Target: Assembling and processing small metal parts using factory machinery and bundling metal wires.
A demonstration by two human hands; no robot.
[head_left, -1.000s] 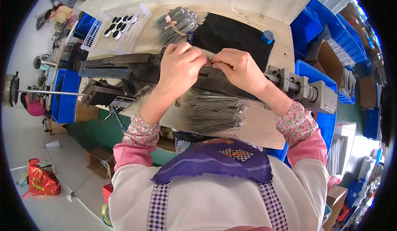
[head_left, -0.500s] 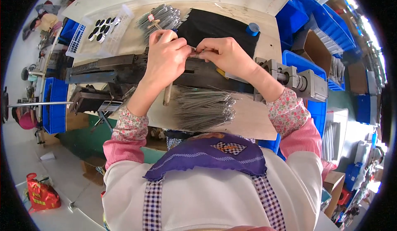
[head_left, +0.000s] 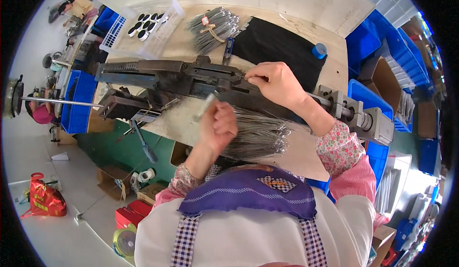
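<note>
A long dark metal fixture (head_left: pixel 191 78) lies across the wooden bench. At its middle, my right hand (head_left: pixel 277 83) has thumb and forefinger pinched together against the metal; whatever sits between them is too small to make out. Closer to me, my left hand (head_left: pixel 219 128) is curled round a pale bar-shaped tool (head_left: pixel 205 107), blurred by motion. Just right of that hand and partly behind it lies a loose heap of thin metal wires (head_left: pixel 260 133). Beyond the fixture rests a second wire bundle (head_left: pixel 215 28), with a tie and a red-and-white tag.
A white plastic basket (head_left: pixel 162 37) holds several black-and-white round parts. A blue-handled tool (head_left: pixel 228 51), a black cloth (head_left: pixel 277 52) and a blue round container (head_left: pixel 319 50) lie at the back. A metal cylinder assembly (head_left: pixel 356 112) juts out rightward, beside blue bins (head_left: pixel 370 97).
My left hand has left the fixture and come down toward me with the pale tool. My right hand stays pinched at the fixture. The whole view has shifted slightly.
</note>
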